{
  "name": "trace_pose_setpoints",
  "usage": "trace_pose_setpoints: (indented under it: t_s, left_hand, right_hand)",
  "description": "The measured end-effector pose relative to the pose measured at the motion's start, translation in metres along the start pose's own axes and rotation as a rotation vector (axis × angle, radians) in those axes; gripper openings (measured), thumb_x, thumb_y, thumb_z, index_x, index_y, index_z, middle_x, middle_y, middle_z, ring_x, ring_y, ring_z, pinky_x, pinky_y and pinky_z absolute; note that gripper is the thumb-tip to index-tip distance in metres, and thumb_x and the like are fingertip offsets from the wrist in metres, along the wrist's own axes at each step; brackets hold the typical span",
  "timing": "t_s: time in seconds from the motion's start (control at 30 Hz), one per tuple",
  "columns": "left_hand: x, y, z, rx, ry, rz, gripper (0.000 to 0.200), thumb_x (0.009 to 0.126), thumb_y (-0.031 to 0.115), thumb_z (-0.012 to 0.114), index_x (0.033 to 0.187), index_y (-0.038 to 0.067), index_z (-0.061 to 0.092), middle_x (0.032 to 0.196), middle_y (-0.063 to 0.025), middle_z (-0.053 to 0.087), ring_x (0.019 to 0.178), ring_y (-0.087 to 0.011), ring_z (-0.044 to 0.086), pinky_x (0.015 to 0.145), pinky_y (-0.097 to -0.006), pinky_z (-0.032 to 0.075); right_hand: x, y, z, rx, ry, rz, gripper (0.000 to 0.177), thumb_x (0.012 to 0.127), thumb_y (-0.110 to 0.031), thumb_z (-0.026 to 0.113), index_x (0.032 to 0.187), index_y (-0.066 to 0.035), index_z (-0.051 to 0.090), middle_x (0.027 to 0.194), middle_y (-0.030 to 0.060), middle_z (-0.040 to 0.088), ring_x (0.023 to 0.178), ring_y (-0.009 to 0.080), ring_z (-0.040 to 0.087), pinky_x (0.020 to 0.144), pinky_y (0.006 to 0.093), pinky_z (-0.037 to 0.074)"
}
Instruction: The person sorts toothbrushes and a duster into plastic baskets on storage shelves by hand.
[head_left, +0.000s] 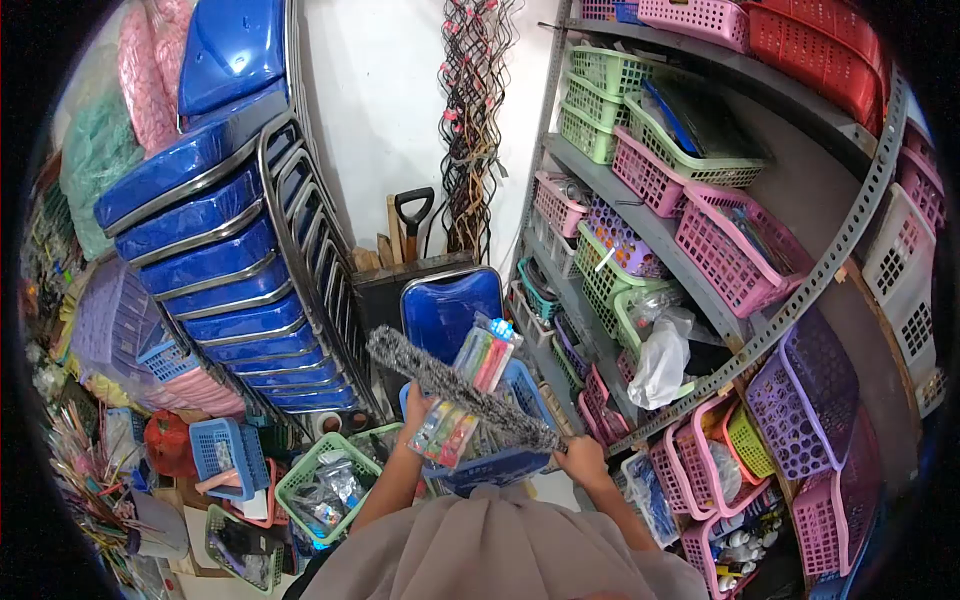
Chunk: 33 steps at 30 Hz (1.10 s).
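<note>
My right hand [580, 462] is closed round the lower right end of a long fuzzy grey-black roll [455, 388], which slants across the middle of the view. On the other side, my left hand [415, 412] is closed at the edge of clear packs with colourful contents [445, 432], beneath the roll. Another colourful pack [485, 355] shows above the roll. Below both hands stands a blue basket [525, 392], partly hidden by the roll and packs. Some fingers of my left hand are hidden.
Stacked blue chairs [225, 250] rise at the left. Metal shelves [640, 225] with pink and green baskets line the right. A green basket [325, 485] of packets sits at lower left. A blue chair back [452, 310] and a shovel handle [413, 210] stand ahead.
</note>
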<state>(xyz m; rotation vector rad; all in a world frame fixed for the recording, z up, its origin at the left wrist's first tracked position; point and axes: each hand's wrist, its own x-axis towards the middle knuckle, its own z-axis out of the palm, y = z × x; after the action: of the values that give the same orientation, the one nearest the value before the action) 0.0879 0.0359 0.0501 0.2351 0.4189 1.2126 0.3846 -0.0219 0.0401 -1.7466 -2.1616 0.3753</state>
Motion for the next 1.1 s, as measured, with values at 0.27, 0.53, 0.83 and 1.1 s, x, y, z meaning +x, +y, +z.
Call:
trace_pose_setpoints:
  t_s: [0.27,0.53,0.83,1.1]
  left_hand:
    - [0.007,0.003,-0.035,-0.095,-0.097,0.054,0.091,0.078,0.073,0.043,0.129,-0.002,0.041,0.126,-0.0189,0.049,0.113,-0.0317,0.051,0.098,-0.0404,0.040]
    - [0.005,0.010,-0.042,0.032,0.138,-0.018,0.078,0.086,0.067,0.031,0.121,-0.001,0.048,0.111,-0.0191,0.057,0.100,-0.0302,0.057,0.086,-0.0417,0.048]
    - [-0.009,0.012,-0.007,-0.105,-0.070,-0.159,0.085,0.081,0.071,0.040,0.127,0.000,0.045,0.119,-0.0187,0.054,0.103,-0.0309,0.057,0.091,-0.0416,0.046]
    - [0.002,0.008,-0.015,-0.080,-0.025,-0.095,0.066,0.086,0.058,0.044,0.121,0.001,0.049,0.112,-0.0175,0.057,0.095,-0.0284,0.060,0.082,-0.0401,0.050]
  right_hand:
    - [-0.016,-0.019,0.027,0.044,-0.081,0.066,0.029,0.073,-0.028,0.064,0.089,-0.003,0.066,0.071,0.0199,0.062,0.073,0.0375,0.061,0.068,0.0470,0.048]
    - [-0.024,-0.033,0.040,0.078,0.021,0.097,0.031,0.072,-0.029,0.065,0.083,0.000,0.066,0.070,0.0235,0.061,0.071,0.0398,0.060,0.066,0.0464,0.048]
    - [-0.029,-0.033,0.037,0.074,0.032,0.202,0.029,0.075,-0.031,0.064,0.084,-0.004,0.067,0.073,0.0221,0.062,0.072,0.0382,0.061,0.068,0.0470,0.049]
    - [-0.033,-0.032,0.035,0.050,0.065,0.186,0.028,0.074,-0.030,0.064,0.078,-0.002,0.066,0.070,0.0217,0.061,0.071,0.0392,0.061,0.065,0.0467,0.048]
